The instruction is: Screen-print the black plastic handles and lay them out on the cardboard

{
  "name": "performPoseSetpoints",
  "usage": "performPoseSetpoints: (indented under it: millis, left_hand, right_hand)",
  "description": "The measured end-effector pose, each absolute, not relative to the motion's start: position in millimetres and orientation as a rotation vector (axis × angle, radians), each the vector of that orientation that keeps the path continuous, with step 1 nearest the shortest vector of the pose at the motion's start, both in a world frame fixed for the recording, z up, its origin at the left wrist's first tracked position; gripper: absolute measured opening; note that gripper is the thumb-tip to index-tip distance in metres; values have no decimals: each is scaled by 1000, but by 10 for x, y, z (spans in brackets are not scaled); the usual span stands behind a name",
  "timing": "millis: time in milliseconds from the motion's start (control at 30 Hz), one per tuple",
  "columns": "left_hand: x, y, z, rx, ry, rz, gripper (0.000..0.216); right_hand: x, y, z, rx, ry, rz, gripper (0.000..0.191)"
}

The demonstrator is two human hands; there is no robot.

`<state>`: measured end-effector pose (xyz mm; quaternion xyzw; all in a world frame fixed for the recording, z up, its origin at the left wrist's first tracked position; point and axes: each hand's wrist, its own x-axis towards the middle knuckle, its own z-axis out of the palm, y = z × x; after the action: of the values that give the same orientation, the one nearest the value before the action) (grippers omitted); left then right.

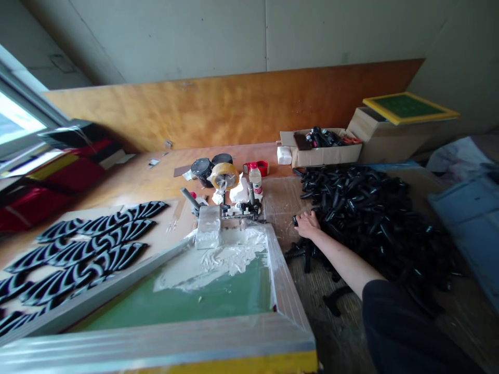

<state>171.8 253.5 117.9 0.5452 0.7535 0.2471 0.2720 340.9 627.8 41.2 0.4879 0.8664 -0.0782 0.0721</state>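
Note:
My right hand (307, 225) is at the left edge of a big pile of black plastic pieces (362, 213), its fingers curled over one piece. A dark end of that black plastic piece (295, 221) shows beyond the fingertips; the rest is hidden under the hand. My left hand is out of view. Left of the right arm lies a metal-framed printing screen (290, 291) with green mesh. Thick white paste (234, 257) is spread over the mesh's far end, by a smeared block-shaped part (209, 227) of the clamp mechanism (241, 209).
Rows of curved black pieces with pale edges (97, 259) lie on the left. Beyond the screen stand a tape roll (225, 175), a red-capped bottle (255, 178) and dark tubs (201, 170). An open carton (327, 155) sits behind the pile; a blue-grey bin (468, 223) is at right.

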Motion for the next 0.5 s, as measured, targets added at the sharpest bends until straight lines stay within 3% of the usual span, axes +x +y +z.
performPoseSetpoints:
  millis: [167, 333, 500]
  left_hand:
    - [2030, 2854, 1165, 1768, 1835, 444, 31]
    - [2252, 3119, 1247, 2014, 1705, 308, 44]
    - [2096, 2926, 1278, 2127, 1650, 467, 48]
  right_hand:
    - [3621, 5794, 470, 1320, 2607, -252, 41]
    - [3831, 5505, 764, 1429, 2653, -209, 55]
    - [3770, 5128, 1030, 1727, 3037, -415, 34]
